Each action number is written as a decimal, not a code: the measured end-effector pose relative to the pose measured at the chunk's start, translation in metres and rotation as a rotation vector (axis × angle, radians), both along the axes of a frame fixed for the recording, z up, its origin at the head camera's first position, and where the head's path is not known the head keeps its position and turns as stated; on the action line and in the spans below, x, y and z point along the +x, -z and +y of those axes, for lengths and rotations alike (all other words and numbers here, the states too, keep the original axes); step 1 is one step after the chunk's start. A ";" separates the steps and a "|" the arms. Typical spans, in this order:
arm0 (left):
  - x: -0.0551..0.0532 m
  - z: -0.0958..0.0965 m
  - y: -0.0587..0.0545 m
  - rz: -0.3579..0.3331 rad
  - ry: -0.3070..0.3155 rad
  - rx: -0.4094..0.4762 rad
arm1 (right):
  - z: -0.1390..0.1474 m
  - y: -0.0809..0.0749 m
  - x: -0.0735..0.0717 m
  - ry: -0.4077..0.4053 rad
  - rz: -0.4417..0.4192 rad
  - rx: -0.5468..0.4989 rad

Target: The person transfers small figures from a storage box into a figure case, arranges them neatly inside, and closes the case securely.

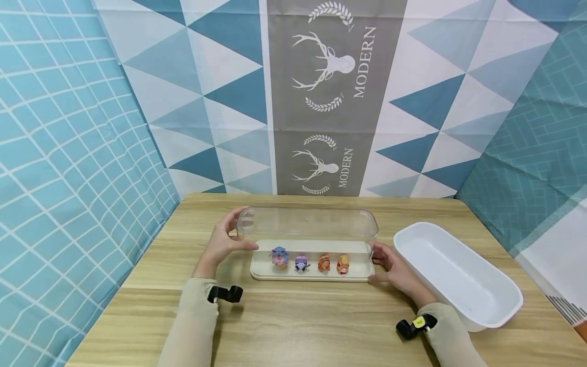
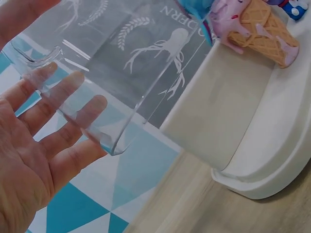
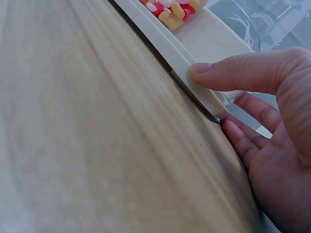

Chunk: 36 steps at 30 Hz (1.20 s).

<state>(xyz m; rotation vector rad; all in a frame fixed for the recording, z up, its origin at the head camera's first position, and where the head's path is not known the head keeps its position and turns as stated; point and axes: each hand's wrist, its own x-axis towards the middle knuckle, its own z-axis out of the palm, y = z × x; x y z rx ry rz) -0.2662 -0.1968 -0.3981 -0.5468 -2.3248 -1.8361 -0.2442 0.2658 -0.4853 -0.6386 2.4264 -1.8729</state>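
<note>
A white display base (image 1: 312, 279) with a raised back step stands on the table. Along it sit several small figurines: a blue one on a pink ice-cream cone (image 1: 279, 257), a purple one (image 1: 300, 263), an orange one (image 1: 323, 262) and a yellow-and-red one (image 1: 343, 264). A clear cover (image 1: 307, 219) is raised over the base, tilted up at the left. My left hand (image 1: 224, 242) grips its left end, fingers behind the clear wall (image 2: 97, 116) and thumb in front. At the base's right corner, my right hand (image 1: 390, 267) holds on, thumb (image 3: 228, 73) against the front edge.
A white oblong tub (image 1: 458, 275) stands on the right of the wooden table (image 1: 293, 326), close beside my right forearm. Patterned cloths (image 1: 220, 102) hang behind the table and at both sides. Each wrist carries a small black camera mount.
</note>
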 end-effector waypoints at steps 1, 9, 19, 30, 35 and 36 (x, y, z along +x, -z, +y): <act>0.000 0.001 0.001 0.003 0.003 -0.001 | 0.000 0.001 0.000 0.000 0.002 -0.001; -0.001 0.006 0.002 0.009 0.016 0.007 | 0.000 0.000 0.000 -0.015 0.016 -0.008; -0.003 0.009 0.006 -0.012 0.030 0.021 | 0.000 -0.001 0.002 -0.006 0.014 -0.010; -0.007 0.016 0.014 -0.038 0.026 -0.039 | 0.001 0.001 -0.001 -0.008 0.014 0.008; -0.007 0.018 0.016 -0.041 0.013 -0.060 | 0.001 0.002 -0.001 -0.026 0.034 0.014; -0.007 0.018 0.016 -0.040 0.013 -0.057 | 0.001 0.001 -0.001 -0.023 0.031 0.021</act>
